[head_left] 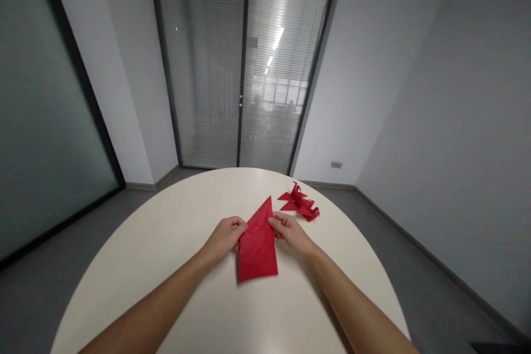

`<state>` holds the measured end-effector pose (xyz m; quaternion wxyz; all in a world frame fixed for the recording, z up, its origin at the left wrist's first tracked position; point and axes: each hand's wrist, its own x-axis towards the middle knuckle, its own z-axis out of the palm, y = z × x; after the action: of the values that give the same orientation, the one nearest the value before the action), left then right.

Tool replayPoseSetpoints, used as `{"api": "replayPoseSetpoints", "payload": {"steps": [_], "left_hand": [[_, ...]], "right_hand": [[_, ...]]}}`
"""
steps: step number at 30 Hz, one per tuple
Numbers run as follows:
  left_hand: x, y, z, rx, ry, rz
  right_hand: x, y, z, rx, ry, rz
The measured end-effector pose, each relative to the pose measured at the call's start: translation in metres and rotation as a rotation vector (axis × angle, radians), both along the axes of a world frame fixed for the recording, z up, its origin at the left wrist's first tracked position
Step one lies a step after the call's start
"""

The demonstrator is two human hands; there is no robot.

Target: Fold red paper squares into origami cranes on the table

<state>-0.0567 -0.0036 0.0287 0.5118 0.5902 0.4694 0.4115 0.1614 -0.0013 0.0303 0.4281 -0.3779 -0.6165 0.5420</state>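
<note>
Between my hands is a sheet of red paper [258, 254], folded to a slanted point at the top, with creases across its upper part. My left hand [227, 237] pinches its left edge between thumb and fingers. On the opposite edge, just below the point, my right hand [290, 231] grips it the same way. The paper's lower end hangs slightly over the tabletop and casts a shadow at its left. Fingers behind the sheet are partly hidden. Beyond my right hand lie several folded red paper cranes [297, 199], bunched together.
A round white table [174, 265] spreads under my arms. Past its far edge stand dark-framed glass panels with blinds [207, 77]. A frosted glass panel [45, 121] is at the left, and a grey wall [468, 149] at the right, with a small socket [336, 165] low down on the far wall.
</note>
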Motion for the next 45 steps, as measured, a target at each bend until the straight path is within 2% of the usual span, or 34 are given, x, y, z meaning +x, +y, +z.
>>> {"api": "replayPoseSetpoints", "payload": {"steps": [5,7,10,12,13,16,19,21,24,27,29,32,40,45], "left_hand": [[0.003,-0.001,-0.008,0.006,-0.008,-0.024],[0.004,-0.002,-0.012,0.045,-0.034,-0.030],[0.003,-0.001,-0.017,0.143,0.064,0.017],[0.001,0.000,-0.020,0.206,0.198,0.077],[0.000,0.000,-0.022,0.228,0.267,0.103],[-0.001,0.001,-0.021,0.262,0.456,0.146],[-0.001,-0.002,-0.015,0.298,0.643,0.157],[-0.001,-0.004,-0.011,0.360,0.766,0.142],[-0.001,-0.004,-0.011,0.533,0.891,0.105],[-0.003,0.001,-0.019,0.705,0.874,0.033],[-0.005,0.005,-0.026,0.752,0.828,-0.067],[-0.009,0.008,-0.032,0.718,0.841,-0.129],[-0.020,0.008,-0.031,0.650,0.941,-0.063],[-0.026,0.014,-0.038,0.681,0.880,-0.163]], "right_hand": [[0.000,0.000,-0.002,0.027,-0.102,0.066],[0.000,0.001,-0.006,0.042,-0.120,0.042],[0.001,0.003,-0.013,0.123,-0.267,-0.184],[0.002,0.000,-0.012,0.252,-0.421,-0.317],[0.002,-0.003,-0.010,0.353,-0.522,-0.324],[-0.002,-0.014,-0.001,0.603,-0.680,-0.117],[-0.008,-0.021,0.003,0.701,-0.807,0.043],[-0.010,-0.021,0.002,0.718,-0.866,0.104],[-0.008,-0.018,-0.001,0.729,-0.883,0.144],[-0.004,-0.014,-0.003,0.764,-0.879,0.144],[-0.002,-0.013,-0.004,0.779,-0.898,0.118],[0.000,-0.012,-0.006,0.769,-0.935,0.065],[0.008,-0.013,-0.009,0.683,-0.930,0.053],[0.010,-0.014,-0.006,0.666,-0.936,0.075]]}}
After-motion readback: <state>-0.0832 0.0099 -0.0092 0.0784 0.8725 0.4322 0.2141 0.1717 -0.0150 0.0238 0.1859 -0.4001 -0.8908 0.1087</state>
